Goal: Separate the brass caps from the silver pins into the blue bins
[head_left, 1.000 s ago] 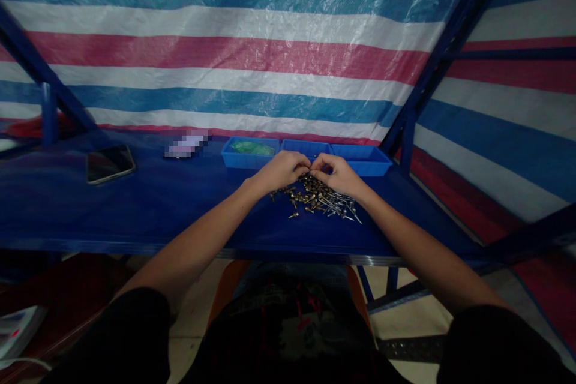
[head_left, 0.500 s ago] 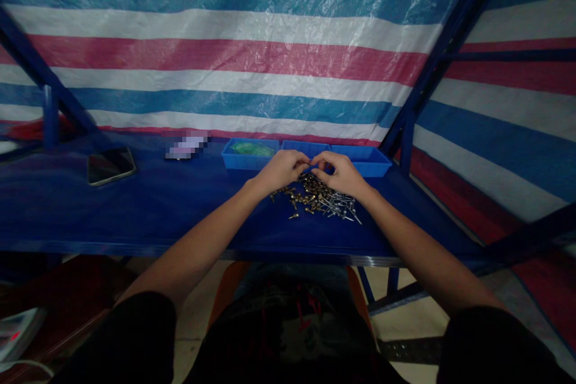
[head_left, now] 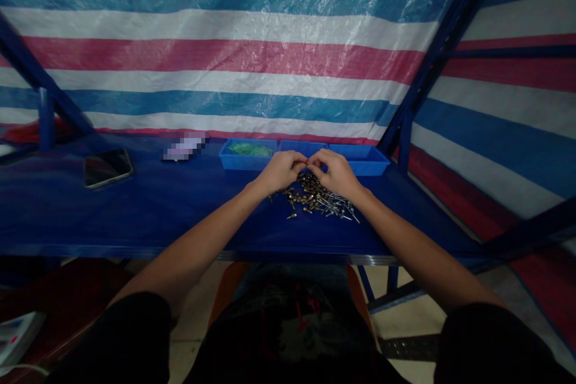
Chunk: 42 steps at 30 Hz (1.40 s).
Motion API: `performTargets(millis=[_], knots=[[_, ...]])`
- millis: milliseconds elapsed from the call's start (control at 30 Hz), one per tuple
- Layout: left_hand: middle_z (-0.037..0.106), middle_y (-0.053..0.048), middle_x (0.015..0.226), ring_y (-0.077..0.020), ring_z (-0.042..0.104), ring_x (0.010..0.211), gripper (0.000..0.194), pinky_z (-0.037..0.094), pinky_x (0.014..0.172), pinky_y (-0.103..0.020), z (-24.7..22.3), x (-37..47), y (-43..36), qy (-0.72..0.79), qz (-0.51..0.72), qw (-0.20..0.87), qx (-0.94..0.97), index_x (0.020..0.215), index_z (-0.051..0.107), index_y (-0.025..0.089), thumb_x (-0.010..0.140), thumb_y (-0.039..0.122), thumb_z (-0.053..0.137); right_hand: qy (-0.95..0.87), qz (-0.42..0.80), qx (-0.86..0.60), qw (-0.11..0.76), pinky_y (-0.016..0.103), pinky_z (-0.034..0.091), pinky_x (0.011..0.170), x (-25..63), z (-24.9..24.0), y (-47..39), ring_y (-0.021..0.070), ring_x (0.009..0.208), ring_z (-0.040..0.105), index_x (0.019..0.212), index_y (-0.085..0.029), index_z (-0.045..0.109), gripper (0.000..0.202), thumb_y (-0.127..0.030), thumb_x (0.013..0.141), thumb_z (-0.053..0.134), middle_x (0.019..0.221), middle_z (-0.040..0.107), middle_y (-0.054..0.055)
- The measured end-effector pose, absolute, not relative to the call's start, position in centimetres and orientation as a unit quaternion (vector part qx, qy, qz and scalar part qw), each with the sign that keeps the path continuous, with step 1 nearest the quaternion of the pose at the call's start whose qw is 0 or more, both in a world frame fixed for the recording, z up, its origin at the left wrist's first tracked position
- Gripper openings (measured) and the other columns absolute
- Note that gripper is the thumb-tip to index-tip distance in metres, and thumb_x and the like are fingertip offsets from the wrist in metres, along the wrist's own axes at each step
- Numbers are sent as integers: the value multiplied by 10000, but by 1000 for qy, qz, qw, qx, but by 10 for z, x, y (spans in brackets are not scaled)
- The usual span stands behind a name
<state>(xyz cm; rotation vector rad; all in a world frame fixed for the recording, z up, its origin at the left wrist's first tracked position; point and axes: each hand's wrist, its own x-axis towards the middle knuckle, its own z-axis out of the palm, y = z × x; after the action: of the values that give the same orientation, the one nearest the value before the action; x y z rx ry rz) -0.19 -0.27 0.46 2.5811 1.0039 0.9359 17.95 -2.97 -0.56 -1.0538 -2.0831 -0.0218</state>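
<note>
My left hand (head_left: pixel 284 169) and my right hand (head_left: pixel 331 170) meet fingertip to fingertip above a pile of small metal parts. Both are closed in a pinch; whatever lies between the fingers is too small to name. Brass-coloured pieces (head_left: pixel 310 199) make up the pile's left and middle, and silver pins (head_left: pixel 338 206) lie at its right. Just behind my hands stand blue trays: the left tray (head_left: pixel 245 162) holds something green (head_left: pixel 250 149), the middle tray (head_left: pixel 303 146) is partly hidden by my hands, and the right tray (head_left: pixel 366 167) sits beside it.
A dark phone (head_left: pixel 108 168) lies on the left of the blue table (head_left: pixel 180 216). Behind it to the right is a blurred-out flat item (head_left: pixel 183 147). Blue frame posts (head_left: pixel 405 138) and a striped sheet (head_left: pixel 234 54) bound the table. A white device (head_left: pixel 18 339) is at lower left.
My right hand has moved slightly left, bringing its fingertips against those of my left hand. The whole view has shifted a little.
</note>
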Motion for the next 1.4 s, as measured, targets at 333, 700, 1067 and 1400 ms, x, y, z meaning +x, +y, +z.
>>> performTargets(millis=[333,700,1067,1400], knots=[[737,-61,875,-152,662,745,233,501,721,-267,3,0,-4,343,371,168,846,1057,667,136,848,193,581,-709,142,-456,520,266,352,565,174,-10,-22,129,584,479,778,-193,615,138,-319,827,585,601,524,-31],[721,-35,840,-144,620,711,237,441,681,-265,8,-6,-1,338,354,104,866,956,692,163,875,206,474,-714,25,-447,539,279,380,584,182,0,-27,138,624,518,764,-203,547,181,-339,879,513,668,581,-1],[590,7,567,-159,555,614,219,427,668,-295,14,-8,-5,363,343,69,863,803,683,181,722,128,486,-633,-70,-537,552,326,424,656,208,5,2,184,651,565,836,-199,564,195,-393,847,547,695,605,19],[677,-84,907,-244,626,896,289,480,849,-372,-4,-15,8,375,180,49,908,930,704,168,710,106,527,-657,-41,-568,494,312,380,597,211,3,-6,180,597,530,631,-217,503,84,-218,707,538,610,590,22]])
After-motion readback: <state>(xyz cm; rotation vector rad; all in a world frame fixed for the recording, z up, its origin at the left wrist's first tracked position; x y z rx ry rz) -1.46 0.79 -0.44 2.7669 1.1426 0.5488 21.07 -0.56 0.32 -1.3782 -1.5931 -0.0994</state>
